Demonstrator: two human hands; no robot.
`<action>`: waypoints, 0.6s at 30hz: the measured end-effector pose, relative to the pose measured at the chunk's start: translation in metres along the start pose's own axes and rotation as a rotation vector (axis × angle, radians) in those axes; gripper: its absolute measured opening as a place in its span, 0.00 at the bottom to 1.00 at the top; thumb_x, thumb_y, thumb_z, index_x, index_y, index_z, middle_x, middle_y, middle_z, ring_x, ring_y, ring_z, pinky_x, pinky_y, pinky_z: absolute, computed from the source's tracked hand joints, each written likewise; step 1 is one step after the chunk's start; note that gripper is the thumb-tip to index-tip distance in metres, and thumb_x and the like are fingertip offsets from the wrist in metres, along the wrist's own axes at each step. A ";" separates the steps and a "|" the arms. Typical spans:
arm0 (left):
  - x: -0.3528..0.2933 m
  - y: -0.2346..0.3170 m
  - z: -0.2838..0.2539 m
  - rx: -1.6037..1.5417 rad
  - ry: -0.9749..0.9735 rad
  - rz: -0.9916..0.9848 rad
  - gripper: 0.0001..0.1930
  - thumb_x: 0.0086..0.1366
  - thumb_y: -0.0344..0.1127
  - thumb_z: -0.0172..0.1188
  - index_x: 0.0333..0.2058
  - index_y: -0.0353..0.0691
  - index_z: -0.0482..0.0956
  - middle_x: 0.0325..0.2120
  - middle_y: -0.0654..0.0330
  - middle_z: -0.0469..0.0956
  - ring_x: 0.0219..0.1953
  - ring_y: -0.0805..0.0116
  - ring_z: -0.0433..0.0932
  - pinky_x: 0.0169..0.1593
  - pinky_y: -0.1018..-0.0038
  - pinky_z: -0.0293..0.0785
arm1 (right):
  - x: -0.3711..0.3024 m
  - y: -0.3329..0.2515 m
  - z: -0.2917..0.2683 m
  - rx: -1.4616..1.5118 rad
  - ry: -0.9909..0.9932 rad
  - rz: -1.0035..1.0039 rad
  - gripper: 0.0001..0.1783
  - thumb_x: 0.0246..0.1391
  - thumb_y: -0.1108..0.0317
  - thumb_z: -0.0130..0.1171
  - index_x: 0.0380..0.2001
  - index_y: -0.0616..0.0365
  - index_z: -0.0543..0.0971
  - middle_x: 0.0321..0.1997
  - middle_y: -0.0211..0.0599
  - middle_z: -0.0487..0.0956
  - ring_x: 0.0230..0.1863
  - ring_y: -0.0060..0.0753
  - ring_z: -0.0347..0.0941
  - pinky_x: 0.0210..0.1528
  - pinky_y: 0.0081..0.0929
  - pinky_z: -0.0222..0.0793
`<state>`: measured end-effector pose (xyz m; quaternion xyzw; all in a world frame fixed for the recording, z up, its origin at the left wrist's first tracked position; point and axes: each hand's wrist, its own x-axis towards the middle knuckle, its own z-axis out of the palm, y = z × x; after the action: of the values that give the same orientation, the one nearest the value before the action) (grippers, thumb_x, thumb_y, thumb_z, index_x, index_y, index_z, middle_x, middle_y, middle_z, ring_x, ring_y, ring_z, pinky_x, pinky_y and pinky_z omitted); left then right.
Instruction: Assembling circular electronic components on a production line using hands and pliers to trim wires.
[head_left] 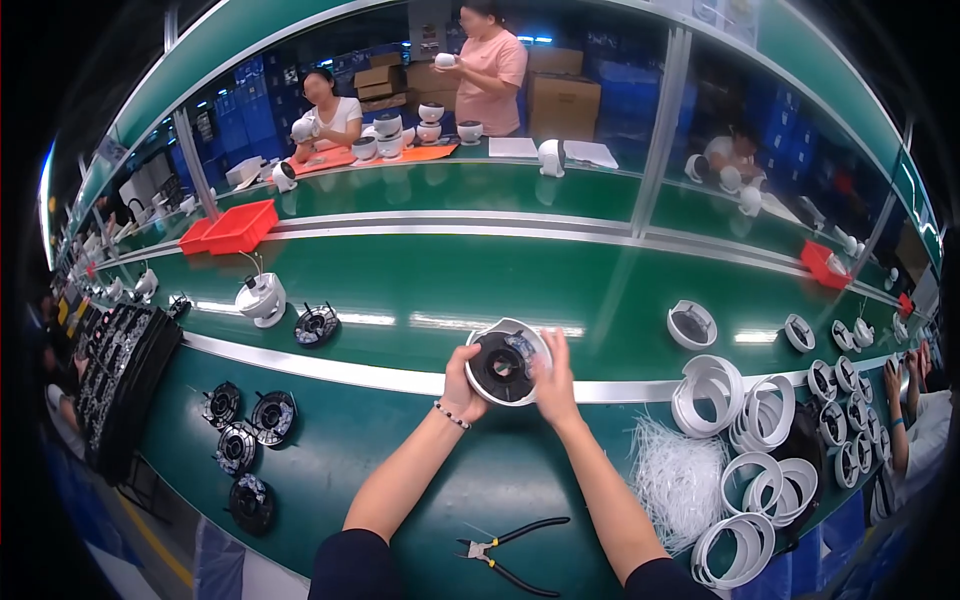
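Observation:
Between my hands, above the metal bench edge, is a white round housing (pixel 522 394) with a black disc-shaped part (pixel 497 372) seated inside it. My left hand (pixel 464 385) grips its left side, thumb at the rim. My right hand (pixel 556 378) is at its right rim, thumb over the front and fingers stretched upward along the side, slightly blurred. Below my forearms lie cutting pliers (pixel 482 549) with black and yellow handles, jaws apart. On the left of the bench rest several black round parts (pixel 237 447) with wires.
At right are stacked white rings (pixel 707 395), a pile of clear thin strips (pixel 676 474) and several round assemblies (pixel 833 423). A white housing (pixel 691 325) lies on the green belt (pixel 590 270). A black rack (pixel 127 380) stands far left. Co-workers (pixel 491 70) handle white units across the line.

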<state>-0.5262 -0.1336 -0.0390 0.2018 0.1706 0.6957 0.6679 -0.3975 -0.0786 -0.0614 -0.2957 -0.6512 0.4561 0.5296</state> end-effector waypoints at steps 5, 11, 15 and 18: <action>0.008 0.001 -0.006 0.623 0.212 0.240 0.16 0.61 0.46 0.46 0.32 0.39 0.74 0.23 0.67 0.74 0.25 0.82 0.71 0.28 0.82 0.66 | 0.005 -0.016 -0.013 0.192 0.042 0.453 0.28 0.59 0.50 0.35 0.38 0.68 0.71 0.36 0.37 0.74 0.38 0.23 0.68 0.42 0.20 0.62; 0.004 0.012 -0.001 1.149 0.239 0.443 0.22 0.61 0.45 0.46 0.19 0.31 0.71 0.11 0.65 0.66 0.19 0.82 0.62 0.23 0.79 0.60 | 0.007 -0.014 -0.012 0.238 0.161 0.263 0.28 0.58 0.50 0.36 0.25 0.66 0.73 0.22 0.31 0.72 0.25 0.18 0.63 0.28 0.18 0.61; 0.008 0.009 -0.012 0.868 0.150 0.291 0.21 0.63 0.46 0.44 0.26 0.31 0.73 0.20 0.65 0.72 0.22 0.80 0.66 0.26 0.80 0.64 | 0.006 -0.007 -0.014 0.232 0.167 0.207 0.27 0.58 0.50 0.36 0.25 0.65 0.73 0.21 0.31 0.72 0.23 0.18 0.65 0.25 0.17 0.63; 0.009 0.015 -0.014 0.789 0.223 0.141 0.21 0.63 0.47 0.42 0.32 0.32 0.73 0.25 0.61 0.74 0.25 0.77 0.71 0.29 0.80 0.68 | 0.004 -0.013 -0.013 0.241 0.043 0.427 0.28 0.56 0.47 0.35 0.26 0.64 0.70 0.18 0.35 0.72 0.11 0.25 0.68 0.07 0.18 0.63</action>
<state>-0.5467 -0.1254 -0.0433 0.3770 0.4814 0.6383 0.4676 -0.3843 -0.0768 -0.0475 -0.3709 -0.5035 0.6257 0.4663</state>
